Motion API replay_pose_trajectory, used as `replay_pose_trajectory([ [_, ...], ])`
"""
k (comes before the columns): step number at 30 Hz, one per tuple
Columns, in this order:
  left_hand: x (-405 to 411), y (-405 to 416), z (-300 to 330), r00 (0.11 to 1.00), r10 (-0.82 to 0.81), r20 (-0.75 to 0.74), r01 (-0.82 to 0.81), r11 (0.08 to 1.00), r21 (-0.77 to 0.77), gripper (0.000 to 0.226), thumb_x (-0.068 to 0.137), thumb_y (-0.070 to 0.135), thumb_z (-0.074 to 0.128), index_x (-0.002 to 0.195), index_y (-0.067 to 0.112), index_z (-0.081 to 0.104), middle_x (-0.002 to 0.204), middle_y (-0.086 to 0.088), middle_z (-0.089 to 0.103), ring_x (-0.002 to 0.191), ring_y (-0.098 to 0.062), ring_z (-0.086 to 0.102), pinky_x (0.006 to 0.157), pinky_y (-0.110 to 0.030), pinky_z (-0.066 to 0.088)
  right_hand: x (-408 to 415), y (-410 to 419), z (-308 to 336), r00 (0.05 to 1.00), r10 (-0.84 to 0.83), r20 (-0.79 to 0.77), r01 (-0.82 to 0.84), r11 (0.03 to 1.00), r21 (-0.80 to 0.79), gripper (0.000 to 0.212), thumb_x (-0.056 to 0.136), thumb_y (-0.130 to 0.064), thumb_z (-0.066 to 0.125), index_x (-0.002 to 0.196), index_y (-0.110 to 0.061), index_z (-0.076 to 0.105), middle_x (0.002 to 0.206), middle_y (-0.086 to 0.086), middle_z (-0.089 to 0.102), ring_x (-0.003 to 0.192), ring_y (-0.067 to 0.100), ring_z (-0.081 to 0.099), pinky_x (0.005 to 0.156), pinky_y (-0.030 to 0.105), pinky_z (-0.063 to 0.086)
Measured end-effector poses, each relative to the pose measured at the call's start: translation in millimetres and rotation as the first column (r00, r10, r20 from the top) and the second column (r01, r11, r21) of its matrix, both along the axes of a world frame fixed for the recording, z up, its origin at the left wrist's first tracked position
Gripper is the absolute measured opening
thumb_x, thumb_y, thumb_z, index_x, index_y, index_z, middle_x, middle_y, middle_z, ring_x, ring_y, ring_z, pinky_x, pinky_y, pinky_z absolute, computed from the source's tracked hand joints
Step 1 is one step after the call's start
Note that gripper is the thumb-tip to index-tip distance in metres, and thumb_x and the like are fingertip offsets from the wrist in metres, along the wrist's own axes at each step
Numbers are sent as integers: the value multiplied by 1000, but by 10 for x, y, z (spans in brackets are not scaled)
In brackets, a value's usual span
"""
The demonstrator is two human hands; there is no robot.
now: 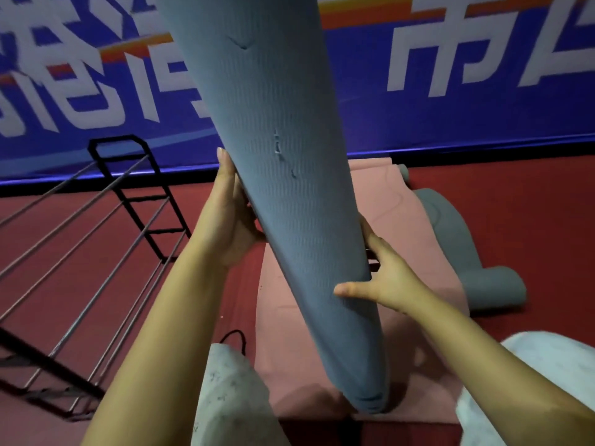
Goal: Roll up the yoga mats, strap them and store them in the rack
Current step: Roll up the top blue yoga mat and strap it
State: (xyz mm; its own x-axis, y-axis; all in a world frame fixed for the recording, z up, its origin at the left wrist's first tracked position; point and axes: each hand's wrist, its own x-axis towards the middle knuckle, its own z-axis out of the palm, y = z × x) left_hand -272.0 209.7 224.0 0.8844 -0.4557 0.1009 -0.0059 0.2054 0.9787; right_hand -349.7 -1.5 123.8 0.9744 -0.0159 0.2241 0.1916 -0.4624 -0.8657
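Red floor; rolled blue mat upright between left hand, right hand.

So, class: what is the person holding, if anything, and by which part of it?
The rolled blue-grey mat, stood on end on the pink mat. The left hand and right hand grip its lower half from opposite sides.

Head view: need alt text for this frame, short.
A person stands a rolled blue-grey yoga mat on end on a flat pink mat, left hand and right hand gripping its sides. A metal rack stands to the left; a half-rolled grey mat lies on the red floor.
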Motion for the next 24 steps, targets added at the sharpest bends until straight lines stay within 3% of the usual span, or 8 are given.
replay_pose_trajectory([
  [2,-120,49,76,1000,4,20,-4,1000,8,76,86,75,11,131,31,54,132,-7,57,121,-40,49,87,-56,50,-130,25,55,1000,-18,23,18,1000,5,117,41,-61,79,132,-71,7,130,-6,45,115,6,50,98,29,45],
  [4,-215,90,183,998,-22,60,22,1000,11,76,86,74,9,134,31,51,135,-7,55,126,-41,46,90,-62,46,-238,44,106,997,-52,59,51,999,12,116,39,-63,78,126,-76,4,128,-7,44,115,5,48,98,24,42],
  [8,-386,56,212,997,-49,52,48,999,23,73,87,73,14,127,30,58,118,-6,64,107,-31,59,76,-48,55,-404,41,11,994,-74,76,76,997,-14,117,39,-69,76,128,-72,2,124,-9,44,112,-2,47,90,8,37],
  [10,-486,-30,95,1000,-30,1,30,999,27,66,85,72,23,115,31,65,99,-7,65,84,-25,58,62,-36,54,-483,41,-63,999,-14,43,9,993,115,109,44,-80,70,134,-59,11,134,-13,42,118,-9,44,90,4,36],
  [14,-555,-170,1,999,-21,-25,19,999,-50,43,81,53,47,106,26,69,95,2,67,78,-12,62,61,-30,50,-458,10,262,981,-37,191,-33,935,352,94,60,-89,49,135,-33,37,137,-24,46,132,-2,37,110,22,31],
  [17,-519,-268,153,993,-88,80,96,990,-102,35,66,26,47,92,17,69,81,-3,65,72,-16,58,62,-28,47,-324,-37,924,936,-65,346,-86,910,405,90,66,-87,42,139,-34,38,141,-20,44,135,3,35,114,36,27],
  [20,-482,-405,482,972,-19,235,69,976,-208,72,53,-4,44,123,12,54,98,-9,67,76,-20,62,57,-27,47,-212,-121,1559,873,-44,486,-157,918,364,82,71,-81,47,142,-42,33,148,-9,38,136,14,36,111,51,29],
  [24,-389,-505,966,908,-60,415,187,944,-273,103,53,-14,48,135,47,41,135,0,53,92,-19,63,55,-27,49,-128,-266,2018,844,-38,535,-175,923,342,43,78,-64,51,121,-64,45,136,-26,47,125,-1,46,101,33,41],
])
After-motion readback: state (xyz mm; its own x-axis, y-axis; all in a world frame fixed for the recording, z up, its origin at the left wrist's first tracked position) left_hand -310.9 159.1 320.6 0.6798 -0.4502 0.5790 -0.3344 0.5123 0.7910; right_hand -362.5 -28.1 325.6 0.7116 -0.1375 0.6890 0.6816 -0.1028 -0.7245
